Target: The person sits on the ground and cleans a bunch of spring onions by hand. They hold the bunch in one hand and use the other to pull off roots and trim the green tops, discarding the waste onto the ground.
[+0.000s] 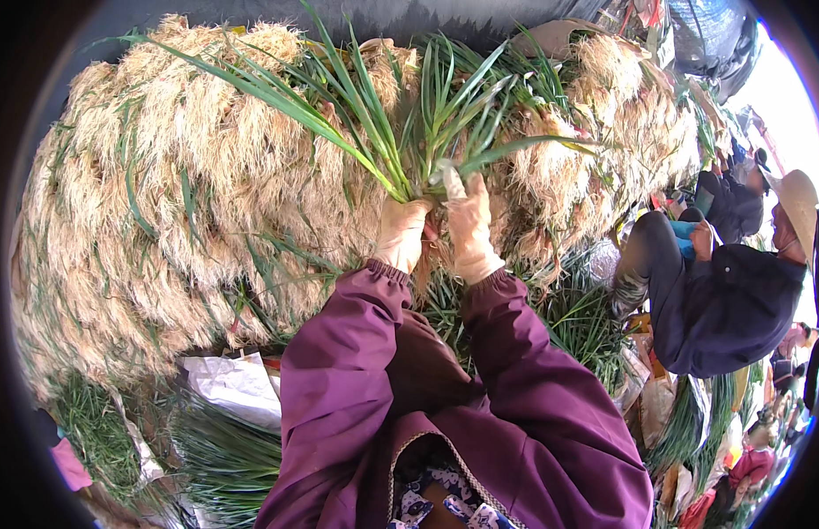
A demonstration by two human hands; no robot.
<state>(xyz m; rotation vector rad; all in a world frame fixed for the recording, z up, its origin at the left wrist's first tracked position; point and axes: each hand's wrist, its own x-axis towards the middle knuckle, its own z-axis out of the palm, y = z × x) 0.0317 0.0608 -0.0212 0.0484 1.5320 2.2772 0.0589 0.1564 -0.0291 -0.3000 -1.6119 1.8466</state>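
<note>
My left hand [403, 228], in a pale thin glove, is closed around the base of a bunch of long green leafy stalks [376, 145] that fan up and to the left. Beside it, my right hand [468, 221], also gloved, has its thumb and fingers raised at the foot of more green leaves [442, 119]; whether it grips them I cannot tell. Reddish stems and pale roots hang between the two hands. Behind both hands rises a large heap of plants with straw-coloured roots [204, 172] facing outward.
Cut green leaves [231, 456] lie at the lower left, near a white sack [234, 387]. More leaves [581, 324] lie below the heap on the right. A person in dark clothes and a straw hat [727, 304] sits close by on the right, with several people beyond.
</note>
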